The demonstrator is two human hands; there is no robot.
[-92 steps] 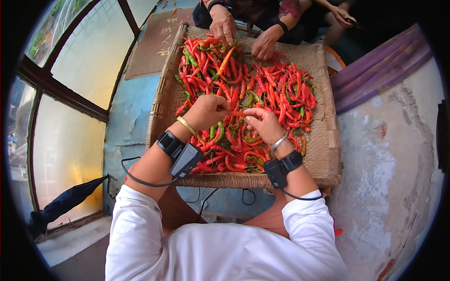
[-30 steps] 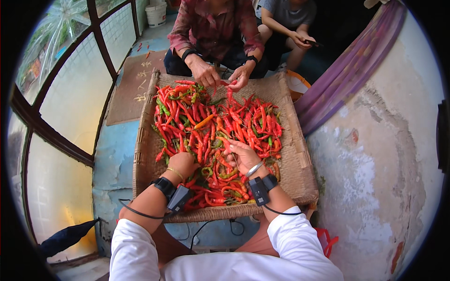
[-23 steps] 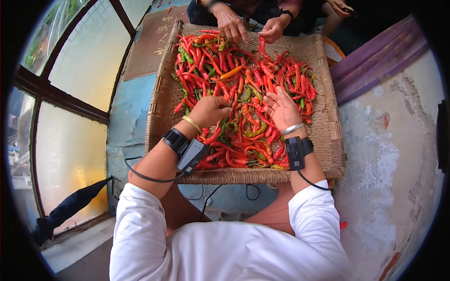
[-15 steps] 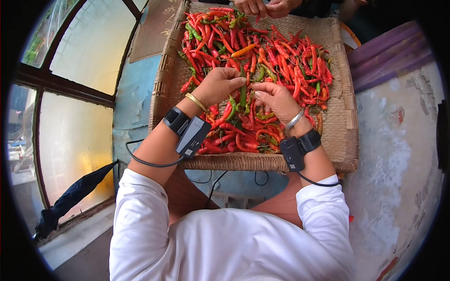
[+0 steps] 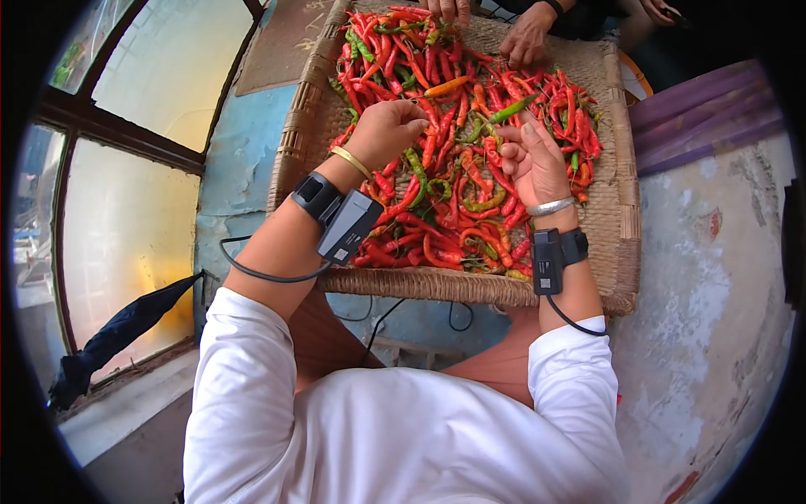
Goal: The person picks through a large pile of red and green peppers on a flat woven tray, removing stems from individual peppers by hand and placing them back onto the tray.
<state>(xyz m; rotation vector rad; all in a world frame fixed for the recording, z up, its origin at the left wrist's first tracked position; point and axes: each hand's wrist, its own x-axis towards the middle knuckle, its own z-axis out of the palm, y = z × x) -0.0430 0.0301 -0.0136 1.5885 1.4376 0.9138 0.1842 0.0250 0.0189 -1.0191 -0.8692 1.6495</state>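
Note:
A flat woven tray (image 5: 617,210) holds a heap of red chillies (image 5: 437,210) mixed with a few green and orange ones. My left hand (image 5: 382,130) rests on the left part of the heap, fingers curled down into the chillies. My right hand (image 5: 537,164) is raised just over the right part, palm turned toward me, its fingertips pinched on a red chilli. A long green chilli (image 5: 510,109) lies just beyond its fingers. Both wrists carry a bangle and a black strapped device with a cable.
Another person's two hands (image 5: 525,38) work at the tray's far edge. A window with a dark frame (image 5: 126,134) fills the left, with a folded dark umbrella (image 5: 117,328) below it. A purple cloth (image 5: 705,118) and a rough plaster wall (image 5: 714,319) are on the right.
The view has shifted nearer to the tray. My right hand has lifted and turned palm up over the heap; my left hand stays curled on the chillies.

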